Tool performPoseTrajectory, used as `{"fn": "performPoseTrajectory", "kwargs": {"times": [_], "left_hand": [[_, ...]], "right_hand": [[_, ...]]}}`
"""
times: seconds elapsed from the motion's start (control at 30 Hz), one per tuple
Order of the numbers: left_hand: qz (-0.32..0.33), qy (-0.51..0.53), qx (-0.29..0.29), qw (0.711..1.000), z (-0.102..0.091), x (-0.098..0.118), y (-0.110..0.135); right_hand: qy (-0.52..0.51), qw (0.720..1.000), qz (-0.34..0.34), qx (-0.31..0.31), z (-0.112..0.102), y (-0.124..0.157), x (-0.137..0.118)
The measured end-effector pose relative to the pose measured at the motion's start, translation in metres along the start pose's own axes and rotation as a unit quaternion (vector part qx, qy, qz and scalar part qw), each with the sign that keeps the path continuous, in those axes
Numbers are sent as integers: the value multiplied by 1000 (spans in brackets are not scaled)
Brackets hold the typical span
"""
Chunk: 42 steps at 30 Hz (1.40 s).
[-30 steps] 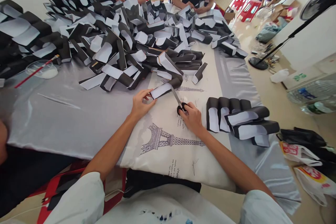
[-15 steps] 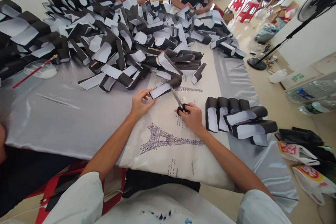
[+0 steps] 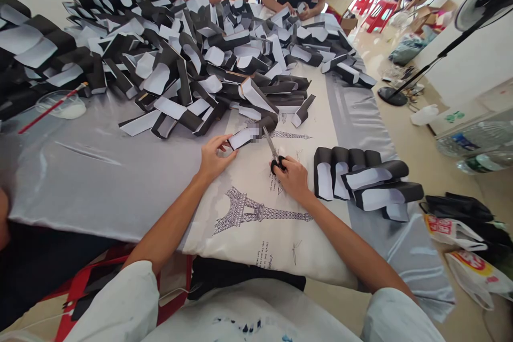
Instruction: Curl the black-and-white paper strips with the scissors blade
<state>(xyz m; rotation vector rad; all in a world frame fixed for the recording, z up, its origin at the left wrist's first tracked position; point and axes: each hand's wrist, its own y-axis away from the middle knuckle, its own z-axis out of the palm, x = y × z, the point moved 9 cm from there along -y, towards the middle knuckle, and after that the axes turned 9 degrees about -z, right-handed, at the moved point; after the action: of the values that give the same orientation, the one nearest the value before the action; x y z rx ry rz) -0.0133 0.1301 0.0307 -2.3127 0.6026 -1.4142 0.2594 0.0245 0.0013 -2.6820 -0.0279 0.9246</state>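
Observation:
My left hand (image 3: 217, 158) pinches the near end of a black paper piece with a white inside (image 3: 241, 138), folded like a small open box, just above the printed cloth. Closed around the black handles of a pair of scissors (image 3: 271, 145) is my right hand (image 3: 294, 176). The blades point up and away, beside the far, rounded end of the paper piece. Whether they touch the paper I cannot tell; a blurred patch covers part of it. Beyond lies a large heap of similar black-and-white pieces (image 3: 172, 107).
A small group of these pieces (image 3: 367, 176) lies right of my right hand. At the left, a red brush (image 3: 52, 109) rests across a clear dish (image 3: 74, 109) of white paste. Two people sit across the table, handling pieces. A black fan (image 3: 444, 53) stands at the right.
The scissors have shifted slightly, with the handles closer together and the blades looking more closed. My left hand holds the paper piece in nearly the same place.

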Motion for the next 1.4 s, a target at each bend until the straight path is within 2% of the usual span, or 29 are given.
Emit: {"fn": "performPoseTrajectory", "kwargs": {"times": [0.4, 0.77, 0.97, 1.13, 1.4], "left_hand": [[-20, -8, -8, 1000, 2, -3, -1], [19, 13, 2, 1000, 1, 2, 1], [-6, -1, -2, 1000, 2, 0, 0], [1, 7, -1, 1000, 0, 5, -1], [-8, 3, -7, 1000, 2, 5, -1]], "right_hand": [[52, 998, -4, -41, 9, 1, -1], [120, 989, -11, -83, 15, -2, -2], [139, 986, -17, -91, 15, 0, -6], [142, 984, -40, -98, 17, 1, -13], [173, 977, -48, -114, 20, -1, -9]]}}
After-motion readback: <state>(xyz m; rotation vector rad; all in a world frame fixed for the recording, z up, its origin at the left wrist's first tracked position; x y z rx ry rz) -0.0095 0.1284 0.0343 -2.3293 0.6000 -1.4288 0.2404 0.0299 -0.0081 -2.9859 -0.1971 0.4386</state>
